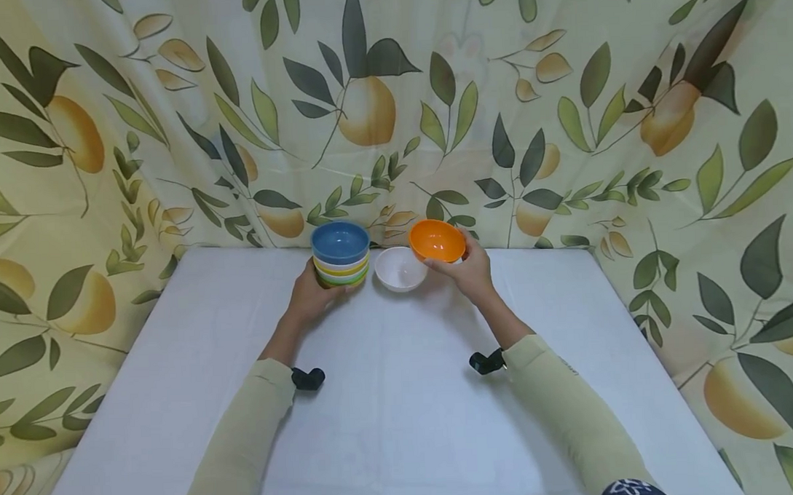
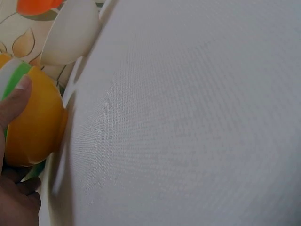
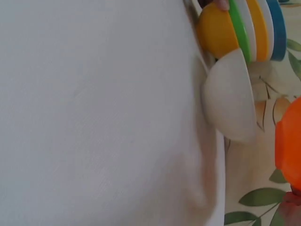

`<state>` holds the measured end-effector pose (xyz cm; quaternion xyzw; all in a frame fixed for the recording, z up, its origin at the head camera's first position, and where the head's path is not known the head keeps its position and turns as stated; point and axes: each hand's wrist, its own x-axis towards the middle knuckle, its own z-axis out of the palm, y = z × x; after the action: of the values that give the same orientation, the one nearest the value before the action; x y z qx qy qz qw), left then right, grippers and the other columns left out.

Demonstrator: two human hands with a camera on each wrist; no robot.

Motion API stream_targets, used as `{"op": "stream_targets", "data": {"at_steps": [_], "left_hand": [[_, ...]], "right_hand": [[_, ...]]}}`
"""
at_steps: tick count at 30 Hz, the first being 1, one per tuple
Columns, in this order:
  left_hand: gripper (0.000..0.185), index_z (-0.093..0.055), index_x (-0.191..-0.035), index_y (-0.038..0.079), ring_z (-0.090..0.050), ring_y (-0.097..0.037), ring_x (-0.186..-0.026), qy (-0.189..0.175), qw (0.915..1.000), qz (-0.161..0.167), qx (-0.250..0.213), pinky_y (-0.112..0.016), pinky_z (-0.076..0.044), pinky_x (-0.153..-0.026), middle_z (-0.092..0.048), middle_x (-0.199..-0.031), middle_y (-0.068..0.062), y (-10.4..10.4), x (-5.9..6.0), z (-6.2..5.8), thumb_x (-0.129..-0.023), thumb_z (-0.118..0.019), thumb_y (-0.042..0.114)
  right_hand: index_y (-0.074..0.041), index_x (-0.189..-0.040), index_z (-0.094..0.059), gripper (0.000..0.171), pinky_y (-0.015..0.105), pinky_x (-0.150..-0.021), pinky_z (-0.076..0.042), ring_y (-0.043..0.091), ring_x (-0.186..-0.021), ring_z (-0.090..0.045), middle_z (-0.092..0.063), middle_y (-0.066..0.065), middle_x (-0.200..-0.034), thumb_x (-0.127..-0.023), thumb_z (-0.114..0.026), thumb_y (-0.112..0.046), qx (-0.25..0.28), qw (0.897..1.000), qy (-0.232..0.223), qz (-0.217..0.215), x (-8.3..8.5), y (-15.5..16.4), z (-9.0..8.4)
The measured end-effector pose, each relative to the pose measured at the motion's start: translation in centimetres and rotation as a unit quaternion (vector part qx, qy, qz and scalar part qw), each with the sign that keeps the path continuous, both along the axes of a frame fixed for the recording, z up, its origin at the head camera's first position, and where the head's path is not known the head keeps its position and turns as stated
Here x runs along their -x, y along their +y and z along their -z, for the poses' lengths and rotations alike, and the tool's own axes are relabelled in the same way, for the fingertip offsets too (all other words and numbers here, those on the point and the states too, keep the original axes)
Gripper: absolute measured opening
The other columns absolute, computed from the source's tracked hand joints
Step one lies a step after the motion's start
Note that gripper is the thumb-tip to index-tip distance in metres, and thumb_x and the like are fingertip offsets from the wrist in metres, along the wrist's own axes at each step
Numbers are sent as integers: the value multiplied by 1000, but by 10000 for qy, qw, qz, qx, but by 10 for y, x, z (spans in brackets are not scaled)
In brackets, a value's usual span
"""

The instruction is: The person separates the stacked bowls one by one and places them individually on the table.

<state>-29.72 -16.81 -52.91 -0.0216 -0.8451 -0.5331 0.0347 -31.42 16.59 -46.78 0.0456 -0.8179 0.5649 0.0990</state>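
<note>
At the far side of the table, my left hand (image 1: pixel 309 296) grips a stack of nested bowls low down. The stack has a blue bowl (image 1: pixel 340 242) on top, with white, yellow and green rims under it. In the left wrist view, the thumb lies across the green rim and the yellow bottom bowl (image 2: pixel 40 120). My right hand (image 1: pixel 473 274) holds an orange bowl (image 1: pixel 437 240) by its right side, raised above the tabletop. Between the hands a white bowl (image 1: pixel 401 271) stands upright on the table, near the stack; the orange bowl overlaps its right rim in the head view.
A white cloth covers the table (image 1: pixel 389 408), whose far edge runs just behind the bowls. Beyond it hangs a curtain (image 1: pixel 381 175) printed with fruit and leaves. Each wrist carries a small black device (image 1: pixel 308 379).
</note>
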Motion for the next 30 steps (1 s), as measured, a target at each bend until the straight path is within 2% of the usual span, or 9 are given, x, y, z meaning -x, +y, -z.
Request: {"op": "stream_targets", "data": {"at_steps": [6,13,21,26,30], "left_hand": [[107,-28,-163,8,-41,-33,-148,76,10000,39,14,-51,-29,-124,-48,-157,-15,-2,4,0,-80,-94,25],[106,-28,-163,6,-41,-34,-148,42,10000,64,49,-51,-28,-125,-47,-157,-17,-4,5,2,-81,-93,25],[107,-28,-162,6,-42,-34,-147,115,9999,118,25,-50,-29,-124,-48,-156,-17,-4,3,1,-80,-94,25],[106,-28,-162,5,-42,-34,-147,194,9997,137,14,-51,-29,-124,-48,-156,-18,-5,3,2,-81,-93,24],[106,-27,-163,5,-41,-35,-147,123,9998,137,16,-51,-29,-124,-47,-157,-18,-5,3,2,-82,-93,24]], "right_hand": [[-2,-155,-45,92,43,-119,-41,31,-139,-49,-53,15,-152,-82,-94,-27,-24,9998,181,83,4,14,11],[1,-149,-51,80,45,-119,-41,33,-135,-51,-57,18,-147,-82,-92,-16,35,9989,302,351,5,23,29],[-3,-154,-48,86,46,-120,-39,33,-137,-50,-55,16,-150,-82,-93,-14,-2,9988,321,383,4,29,41],[-3,-157,-42,92,45,-121,-37,32,-140,-47,-51,15,-154,-83,-93,-18,-37,9989,61,458,4,33,48],[-3,-157,-41,92,45,-121,-37,32,-140,-47,-50,15,-154,-83,-93,-21,-81,9981,-225,561,4,36,52]]}}
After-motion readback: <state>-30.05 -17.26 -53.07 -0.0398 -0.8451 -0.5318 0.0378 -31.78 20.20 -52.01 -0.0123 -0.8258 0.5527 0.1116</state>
